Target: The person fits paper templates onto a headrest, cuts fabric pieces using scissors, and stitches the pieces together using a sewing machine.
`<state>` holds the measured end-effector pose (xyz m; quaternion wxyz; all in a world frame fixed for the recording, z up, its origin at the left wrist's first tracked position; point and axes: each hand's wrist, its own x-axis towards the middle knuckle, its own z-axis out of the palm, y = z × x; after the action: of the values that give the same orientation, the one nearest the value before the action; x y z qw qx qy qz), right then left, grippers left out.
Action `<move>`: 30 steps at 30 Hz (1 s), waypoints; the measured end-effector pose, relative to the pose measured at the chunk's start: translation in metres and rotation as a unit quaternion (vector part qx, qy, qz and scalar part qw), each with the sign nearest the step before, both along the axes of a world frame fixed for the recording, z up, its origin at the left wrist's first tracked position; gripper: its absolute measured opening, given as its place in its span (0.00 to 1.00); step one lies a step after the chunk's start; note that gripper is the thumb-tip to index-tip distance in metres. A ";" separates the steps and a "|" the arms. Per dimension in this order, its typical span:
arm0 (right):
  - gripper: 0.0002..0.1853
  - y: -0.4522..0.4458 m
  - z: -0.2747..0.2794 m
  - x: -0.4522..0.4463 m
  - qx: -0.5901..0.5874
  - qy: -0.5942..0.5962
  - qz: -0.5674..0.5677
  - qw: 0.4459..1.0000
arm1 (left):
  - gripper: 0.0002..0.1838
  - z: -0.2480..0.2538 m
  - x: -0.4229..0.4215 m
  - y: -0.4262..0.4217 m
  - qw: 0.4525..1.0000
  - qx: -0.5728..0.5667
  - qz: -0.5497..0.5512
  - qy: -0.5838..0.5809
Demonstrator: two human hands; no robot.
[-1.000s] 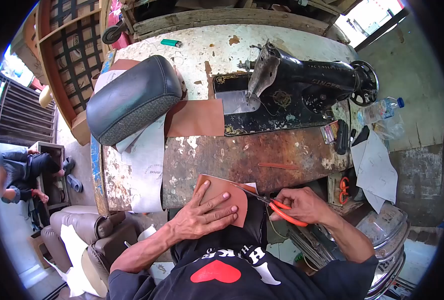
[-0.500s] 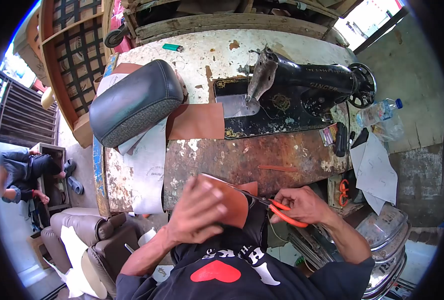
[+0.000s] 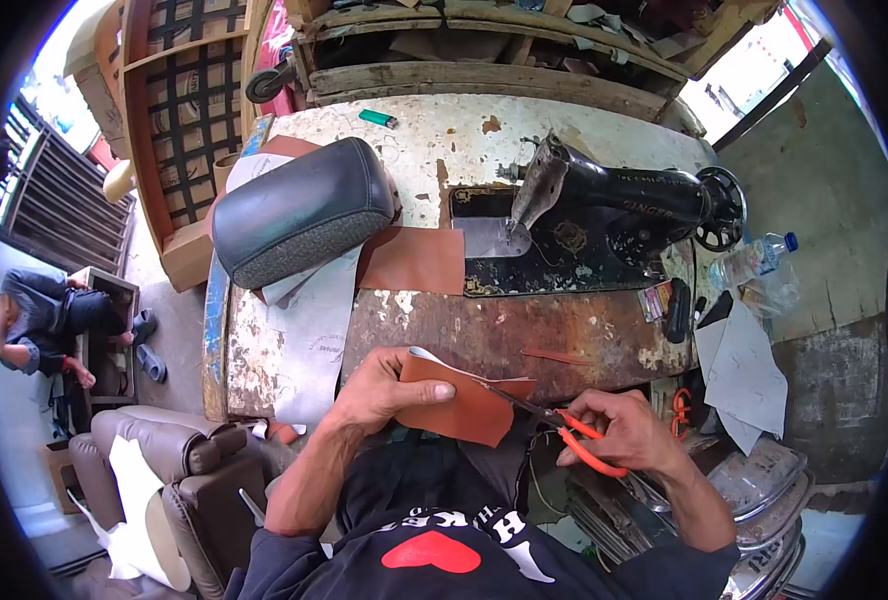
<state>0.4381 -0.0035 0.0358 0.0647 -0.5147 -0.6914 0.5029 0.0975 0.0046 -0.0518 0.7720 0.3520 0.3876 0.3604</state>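
Observation:
My left hand (image 3: 389, 388) pinches a folded piece of brown leather (image 3: 464, 408) at its left end, the thumb on top and the other fingers behind it. My right hand (image 3: 619, 430) is closed on the orange handles of a pair of scissors (image 3: 589, 445). The scissor blades point left and lie along the upper right part of the leather, close to its edge. Both the leather and the scissors are held over my lap, at the front edge of the worn table (image 3: 424, 330). A thin brown strip (image 3: 556, 356) lies on the table beyond them.
A black sewing machine (image 3: 604, 200) stands on the table, with a brown leather piece (image 3: 414, 260) beside it. A black padded cushion (image 3: 304, 212) rests at the left. The green lighter (image 3: 378, 118) lies farther back. A bottle (image 3: 754, 260) is at the right. Another person (image 3: 49, 315) sits far left.
My left hand has gone from lying flat on the leather to lifting off and then gripping its left end. The leather has turned and spread wider. The camera view has shifted.

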 end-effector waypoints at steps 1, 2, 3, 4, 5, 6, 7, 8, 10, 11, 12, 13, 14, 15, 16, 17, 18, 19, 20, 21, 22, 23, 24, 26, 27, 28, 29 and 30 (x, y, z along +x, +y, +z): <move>0.26 0.000 0.000 0.000 0.001 0.000 0.000 1.000 | 0.16 0.000 0.001 0.000 1.000 -0.018 0.003 0.008; 0.28 0.000 -0.001 -0.001 0.010 -0.004 0.006 1.000 | 0.16 0.003 0.002 0.000 1.000 -0.018 0.003 0.007; 0.29 0.000 -0.002 -0.002 0.020 -0.008 0.012 1.000 | 0.14 0.007 0.003 0.000 0.999 -0.026 0.013 0.013; 0.29 0.001 -0.002 -0.004 0.021 -0.007 0.012 1.000 | 0.13 0.010 0.004 0.000 0.999 -0.034 0.024 0.019; 0.31 0.002 -0.003 -0.006 0.040 -0.013 0.024 0.999 | 0.13 0.010 0.005 0.000 0.999 -0.033 0.024 0.020; 0.33 0.002 -0.003 -0.009 0.059 -0.018 0.036 0.997 | 0.13 0.009 0.006 -0.002 0.998 -0.024 0.021 0.046; 0.33 0.003 -0.003 -0.011 0.059 -0.017 0.035 0.998 | 0.12 0.009 0.007 -0.003 0.997 -0.014 0.017 0.073; 0.34 0.005 -0.003 -0.014 0.065 -0.015 0.040 0.997 | 0.12 0.011 0.008 -0.003 0.997 -0.014 0.017 0.074; 0.35 0.007 -0.003 -0.016 0.070 -0.013 0.045 0.996 | 0.12 0.018 0.009 -0.004 0.996 -0.023 0.019 0.079; 0.35 0.008 -0.004 -0.015 0.080 -0.009 0.053 0.995 | 0.12 0.020 0.009 -0.004 0.996 -0.022 0.018 0.080; 0.36 0.008 -0.006 -0.014 0.088 -0.005 0.062 0.994 | 0.13 0.022 0.009 -0.005 0.997 -0.022 0.021 0.073; 0.36 0.008 -0.008 -0.011 0.088 -0.005 0.061 0.994 | 0.13 0.023 0.009 -0.005 0.997 -0.021 0.023 0.067; 0.36 0.008 -0.011 -0.007 0.076 -0.009 0.068 0.995 | 0.13 0.024 0.009 -0.004 0.997 -0.020 0.023 0.067; 0.37 0.007 -0.013 -0.005 0.063 -0.011 0.075 0.995 | 0.14 0.024 0.009 -0.004 0.997 -0.024 0.019 0.070; 0.37 0.006 -0.014 -0.005 0.062 -0.011 0.074 0.995 | 0.15 0.024 0.010 -0.004 0.997 -0.028 0.015 0.074; 0.36 0.005 -0.015 -0.006 0.061 -0.011 0.072 0.995 | 0.15 0.024 0.009 -0.004 0.997 -0.028 0.015 0.074; 0.35 0.004 -0.015 -0.006 0.061 -0.010 0.070 0.996 | 0.15 0.023 0.008 -0.004 0.996 -0.032 0.010 0.081; 0.35 0.004 -0.014 -0.009 0.062 -0.010 0.069 0.996 | 0.15 0.021 0.008 -0.004 0.995 -0.037 0.004 0.088; 0.34 0.004 -0.012 -0.014 0.093 0.005 0.073 0.993 | 0.15 0.018 0.010 -0.005 0.995 -0.038 0.002 0.088; 0.33 0.005 -0.010 -0.018 0.125 0.020 0.077 0.989 | 0.14 0.013 0.013 -0.007 0.993 -0.018 -0.019 0.114; 0.33 0.005 -0.011 -0.020 0.125 0.021 0.076 0.989 | 0.14 0.012 0.016 -0.008 0.989 0.002 -0.041 0.140; 0.33 0.005 -0.012 -0.021 0.143 0.033 0.077 0.986 | 0.14 0.015 0.017 -0.008 0.989 0.003 -0.042 0.142; 0.33 0.006 -0.012 -0.022 0.162 0.045 0.078 0.983 | 0.14 0.024 0.020 -0.008 0.994 0.006 -0.028 0.106; 0.34 0.006 -0.017 -0.014 0.123 0.024 0.086 0.988 | 0.14 0.027 0.020 -0.008 0.997 0.008 -0.015 0.071; 0.35 0.006 -0.019 -0.012 0.083 0.003 0.096 0.992 | 0.14 0.024 0.018 -0.008 0.996 -0.001 -0.032 0.086; 0.35 0.005 -0.019 -0.012 0.083 0.004 0.098 0.992 | 0.14 0.021 0.017 -0.009 0.994 -0.010 -0.047 0.101; 0.35 0.004 -0.018 -0.013 0.071 0.006 0.090 0.993 | 0.14 0.020 0.017 -0.009 0.994 -0.010 -0.045 0.101; 0.35 0.003 -0.018 -0.014 0.060 0.008 0.080 0.995 | 0.14 0.019 0.017 -0.009 0.995 -0.023 -0.045 0.089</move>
<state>0.4236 0.0000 0.0174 0.0606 -0.4487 -0.7587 0.4683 0.1146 -0.0046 -0.0329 0.7577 0.3819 0.4466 0.2839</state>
